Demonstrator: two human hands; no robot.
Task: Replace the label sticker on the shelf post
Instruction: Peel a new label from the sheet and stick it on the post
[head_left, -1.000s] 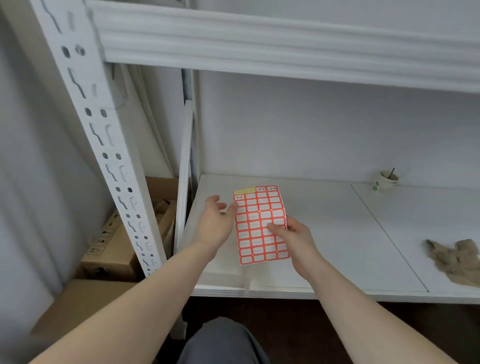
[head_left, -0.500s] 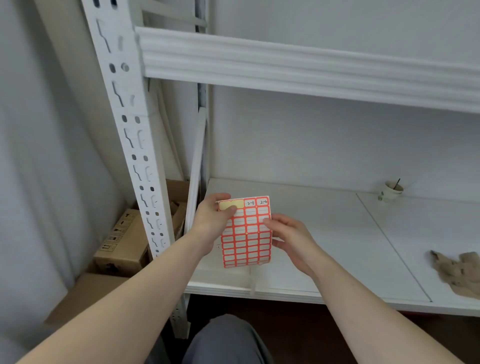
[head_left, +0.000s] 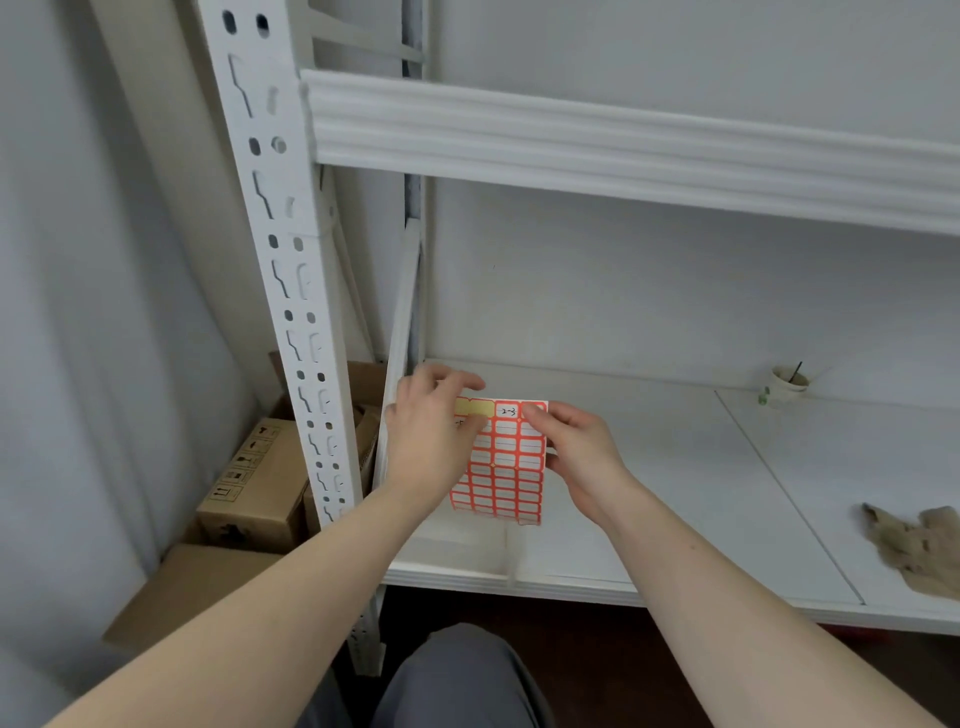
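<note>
A sheet of red-bordered label stickers (head_left: 506, 467) hangs upright over the lower shelf (head_left: 675, 493). My right hand (head_left: 582, 457) holds its right edge, fingertips on the top right corner. My left hand (head_left: 431, 436) covers the sheet's upper left corner, its thumb and fingers curled at a label there, beside the bare yellow backing strip (head_left: 475, 408). One top-row label carries handwriting. The white perforated shelf post (head_left: 291, 312) rises to the left of both hands; I see no sticker on it.
A white beam (head_left: 623, 145) crosses above. A paper cup (head_left: 787, 384) stands at the back of the shelf and a crumpled brown rag (head_left: 919, 551) lies at the right. Cardboard boxes (head_left: 254, 483) sit on the floor behind the post. My knee (head_left: 457, 675) is below.
My left hand has come onto the sheet's top left corner and curled its fingers there. My right hand slid up the right edge. The view shifted left and up.
</note>
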